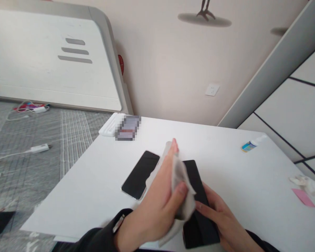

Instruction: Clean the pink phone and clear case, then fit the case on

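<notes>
— what's in your hands?

— my left hand [157, 199] is closed around a grey wiping cloth [182, 185], thumb pinching it against my fingers, and it's pressed on the upper face of a dark phone [199, 206]. my right hand [223, 220] grips that phone from its right side and underneath, fingers curled on the edge, holding it tilted just above the near edge of the white table [225, 168].

— is there a second phone?

— yes, another black phone [141, 174] lies flat on the table, screen up, just left of my left hand. the cloth hangs beside it; i can't tell whether they touch.

— what else is around?

— at the far left corner of the table sits a white case [109, 126] with a blurred-out item [128, 127] against it. near the far right edge lies a small spray bottle [252, 144] on its side. at the right edge there's a crumpled white wipe [308, 183] and a pink slip [303, 197] just beside it. off to the left, a grey checked bed cover [42, 154] carries a white charger [39, 148] with its cable.
</notes>
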`<state>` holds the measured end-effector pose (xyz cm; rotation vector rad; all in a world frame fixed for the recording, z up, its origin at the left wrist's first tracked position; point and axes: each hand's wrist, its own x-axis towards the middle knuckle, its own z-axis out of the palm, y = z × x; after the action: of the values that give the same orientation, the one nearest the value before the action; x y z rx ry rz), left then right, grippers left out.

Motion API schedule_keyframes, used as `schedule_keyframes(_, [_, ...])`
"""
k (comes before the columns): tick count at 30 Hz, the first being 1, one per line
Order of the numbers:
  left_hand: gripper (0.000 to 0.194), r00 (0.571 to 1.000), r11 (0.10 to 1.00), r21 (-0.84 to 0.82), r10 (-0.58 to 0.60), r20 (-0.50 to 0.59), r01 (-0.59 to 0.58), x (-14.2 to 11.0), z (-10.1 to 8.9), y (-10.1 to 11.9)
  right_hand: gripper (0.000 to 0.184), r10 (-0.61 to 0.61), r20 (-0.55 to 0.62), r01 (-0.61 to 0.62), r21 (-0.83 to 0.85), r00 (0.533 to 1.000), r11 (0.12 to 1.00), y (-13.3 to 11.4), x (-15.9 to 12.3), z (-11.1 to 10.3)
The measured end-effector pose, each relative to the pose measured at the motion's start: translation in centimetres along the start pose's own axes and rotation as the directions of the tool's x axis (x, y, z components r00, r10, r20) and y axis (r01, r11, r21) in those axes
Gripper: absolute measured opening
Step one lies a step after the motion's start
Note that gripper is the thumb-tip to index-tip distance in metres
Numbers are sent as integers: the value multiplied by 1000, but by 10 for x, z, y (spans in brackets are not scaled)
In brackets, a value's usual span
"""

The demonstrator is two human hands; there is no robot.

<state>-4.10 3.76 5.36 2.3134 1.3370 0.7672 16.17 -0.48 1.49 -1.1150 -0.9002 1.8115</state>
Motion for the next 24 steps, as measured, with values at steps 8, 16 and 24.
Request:
schedule_keyframes(8, [62, 881, 909, 111, 351, 318, -402, 11, 21, 27, 71, -89, 73, 101, -184, 993, 978, 11, -13, -16])
schedule_keyframes(16, [66, 908, 961, 32, 247, 339, -273, 11, 25, 22, 84, -149, 203, 153, -4, 968, 988, 7, -9, -12])
schedule_keyframes(24, [56, 868, 777, -511, -89, 489, 367, -55, -34, -27, 68, -151, -85, 136, -158, 985, 978, -28, 23, -50])
